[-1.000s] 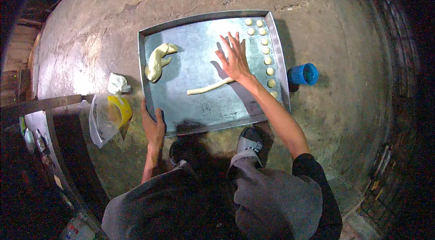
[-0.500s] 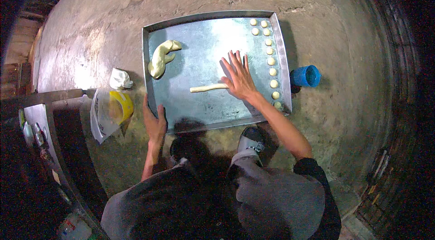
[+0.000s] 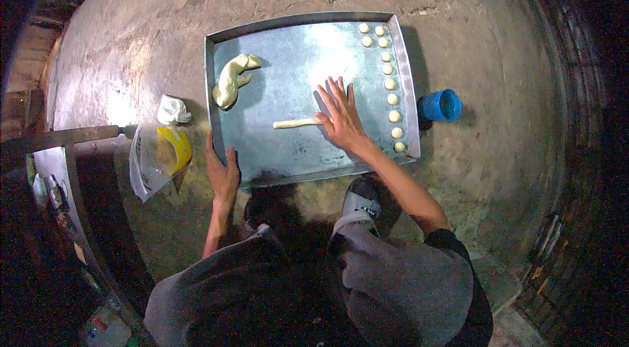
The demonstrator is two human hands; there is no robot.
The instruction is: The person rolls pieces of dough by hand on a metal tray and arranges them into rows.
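Note:
A large metal tray (image 3: 275,163) lies on the concrete floor in front of me. My right hand (image 3: 339,117) lies flat, fingers spread, on the right end of a thin rope of pale dough (image 3: 295,123) in the tray's middle. My left hand (image 3: 222,173) grips the tray's near left corner. A bigger lump of dough (image 3: 232,79) sits in the tray's far left part. Several small dough balls (image 3: 388,68) stand in a line along the tray's right wall.
A blue cup (image 3: 440,105) stands on the floor right of the tray. Left of it lie a crumpled white wrapper (image 3: 172,110) and a clear plastic bag with something yellow inside (image 3: 159,157). My shoe (image 3: 359,199) is at the tray's near edge.
My right hand has slid toward me over the dough rope, which rolled nearer. The left hand kept its hold on the tray corner.

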